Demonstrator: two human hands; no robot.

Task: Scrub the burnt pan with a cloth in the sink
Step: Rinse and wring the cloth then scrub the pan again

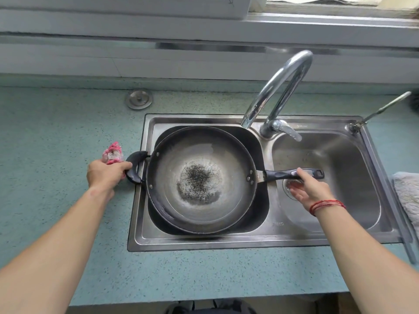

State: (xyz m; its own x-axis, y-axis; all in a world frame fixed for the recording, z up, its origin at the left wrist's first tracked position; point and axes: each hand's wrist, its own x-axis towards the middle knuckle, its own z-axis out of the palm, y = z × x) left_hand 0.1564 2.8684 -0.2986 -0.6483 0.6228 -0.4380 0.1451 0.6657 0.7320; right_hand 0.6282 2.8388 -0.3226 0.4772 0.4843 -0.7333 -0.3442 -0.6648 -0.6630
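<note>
Pan: wide, dark-rimmed, sits in the left basin of a steel double sink and nearly fills it. Burnt patch, black and speckled, at the centre of the pan floor, with a greyish wet-looking ring around it.

Long handle points right, reaching over the divider and above the right basin. Loop handle on the pan's left side overhangs the sink rim.

Left grip: fingers curled, clamped on a bunched pink cloth that sticks out on the far side of the fist. Its fingertips also touch the loop handle. The fist is over the counter, just left of the sink.

Right grip: apart. Thumb lies on top of the long handle near its end, fingers loosely extended below it, palm showing, not closed round it. Red string on that wrist.

Drain of the right basin partly hidden behind the right fingers.

Tap: chrome gooseneck, rooted at the far rim between the basins, spout ending over the far edge of the left basin. Smaller thin tap at the far right corner.

Round metal cap lies on the counter, far left of the sink. Grey towel at the right edge.
</note>
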